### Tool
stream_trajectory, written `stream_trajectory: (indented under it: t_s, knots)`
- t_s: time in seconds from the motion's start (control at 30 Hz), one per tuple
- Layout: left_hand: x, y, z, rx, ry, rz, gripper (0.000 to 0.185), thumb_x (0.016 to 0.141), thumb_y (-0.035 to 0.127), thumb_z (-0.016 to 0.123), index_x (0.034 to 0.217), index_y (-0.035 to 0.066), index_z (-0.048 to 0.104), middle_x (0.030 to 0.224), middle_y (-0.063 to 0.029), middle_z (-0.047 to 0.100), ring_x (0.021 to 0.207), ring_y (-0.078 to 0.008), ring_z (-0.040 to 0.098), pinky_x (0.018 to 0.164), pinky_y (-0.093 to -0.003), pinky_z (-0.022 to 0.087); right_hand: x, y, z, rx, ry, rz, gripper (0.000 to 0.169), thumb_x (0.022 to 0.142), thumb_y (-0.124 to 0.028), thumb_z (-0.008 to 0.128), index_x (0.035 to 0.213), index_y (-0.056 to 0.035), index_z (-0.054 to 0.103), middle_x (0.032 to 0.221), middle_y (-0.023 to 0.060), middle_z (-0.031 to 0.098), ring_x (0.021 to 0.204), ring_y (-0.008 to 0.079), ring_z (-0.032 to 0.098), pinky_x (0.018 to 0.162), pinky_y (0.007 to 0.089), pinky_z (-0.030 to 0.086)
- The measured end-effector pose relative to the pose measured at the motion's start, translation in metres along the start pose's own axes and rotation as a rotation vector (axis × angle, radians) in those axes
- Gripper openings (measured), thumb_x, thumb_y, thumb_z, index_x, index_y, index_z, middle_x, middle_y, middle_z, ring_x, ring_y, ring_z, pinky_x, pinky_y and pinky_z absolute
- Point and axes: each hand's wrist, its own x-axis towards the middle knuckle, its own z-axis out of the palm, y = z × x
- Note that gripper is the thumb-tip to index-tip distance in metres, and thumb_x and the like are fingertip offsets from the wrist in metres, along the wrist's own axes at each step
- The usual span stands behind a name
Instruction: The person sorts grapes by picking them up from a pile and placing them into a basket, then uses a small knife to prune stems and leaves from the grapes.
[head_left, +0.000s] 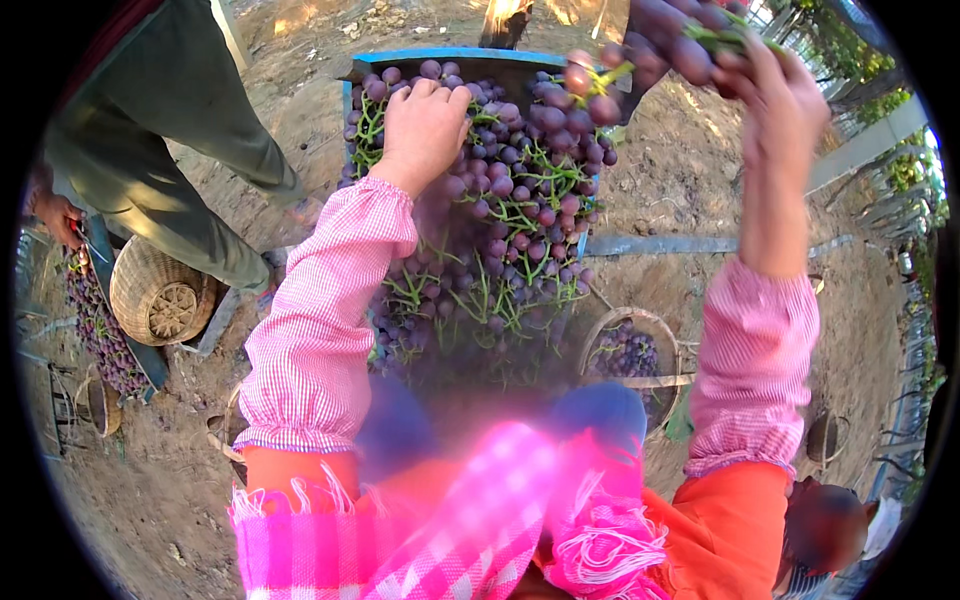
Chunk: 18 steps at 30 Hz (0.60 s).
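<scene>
A blue-rimmed crate (465, 55) in front of me is heaped with bunches of purple grapes (499, 184), their green stems showing between the berries. My left hand (426, 127) lies on the grapes near the crate's far left side. Its fingertips are hidden, so whether they grip a bunch cannot be told. Raised at the upper right, beyond the crate's right side, my right hand (780, 97) holds a grape bunch (690, 56) by its green stem. This bunch is partly cut off by the picture's top edge, and reddish berries hang from its left end.
At the left stands a person in dark green trousers (180, 142), a red-handled tool (73, 225) in one hand. Beside them are an overturned wicker basket (154, 289) and a grape-filled crate (154, 367). A basket (592, 334) holding grapes stands right of my knees. Another person (825, 525) is lower right.
</scene>
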Motion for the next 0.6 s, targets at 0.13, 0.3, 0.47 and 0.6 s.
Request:
stream_trajectory:
  t_s: [0.13, 0.3, 0.47, 0.6]
  knots:
    - [-0.003, -0.004, -0.006, -0.007, -0.054, -0.045, 0.027, 0.079, 0.025, 0.072, 0.099, 0.012, 0.060, 0.092, -0.0053, 0.067, 0.098, -0.0245, 0.060, 0.084, -0.0406, 0.046, 0.021, 0.031, 0.091, -0.080, 0.043, -0.012, 0.013, 0.092, -0.007, 0.063, 0.086, 0.0024, 0.056, 0.070, 0.0116, 0.065, 0.056, 0.0162, 0.064, 0.046, 0.0281, 0.053]
    - [0.001, 0.002, -0.004, -0.036, -0.037, -0.066, 0.026, 0.078, 0.026, 0.071, 0.098, 0.012, 0.060, 0.089, -0.0053, 0.067, 0.096, -0.0245, 0.060, 0.087, -0.0420, 0.044, -0.010, 0.102, 0.107, -0.555, -0.078, -0.836, 0.013, 0.081, -0.007, 0.072, 0.082, -0.0028, 0.060, 0.078, 0.0108, 0.057, 0.064, 0.0242, 0.059, 0.059, 0.0314, 0.049]
    - [-0.009, -0.004, -0.005, -0.063, -0.035, -0.069, 0.024, 0.078, 0.023, 0.071, 0.095, 0.010, 0.060, 0.088, -0.0065, 0.068, 0.096, -0.0247, 0.061, 0.092, -0.0468, 0.044, -0.069, 0.127, 0.104, -0.655, -0.490, -0.797, 0.017, 0.080, -0.008, 0.068, 0.087, -0.0054, 0.053, 0.091, 0.0122, 0.053, 0.069, 0.0335, 0.061, 0.060, 0.0403, 0.051]
    - [-0.006, -0.001, -0.007, -0.078, -0.008, -0.058, 0.023, 0.077, 0.022, 0.070, 0.093, 0.010, 0.060, 0.088, -0.0069, 0.068, 0.096, -0.0250, 0.061, 0.094, -0.0495, 0.044, -0.068, 0.139, 0.084, -0.757, -0.478, -0.718, 0.017, 0.081, -0.009, 0.067, 0.089, -0.0057, 0.053, 0.092, 0.0120, 0.053, 0.069, 0.0326, 0.061, 0.059, 0.0418, 0.050]
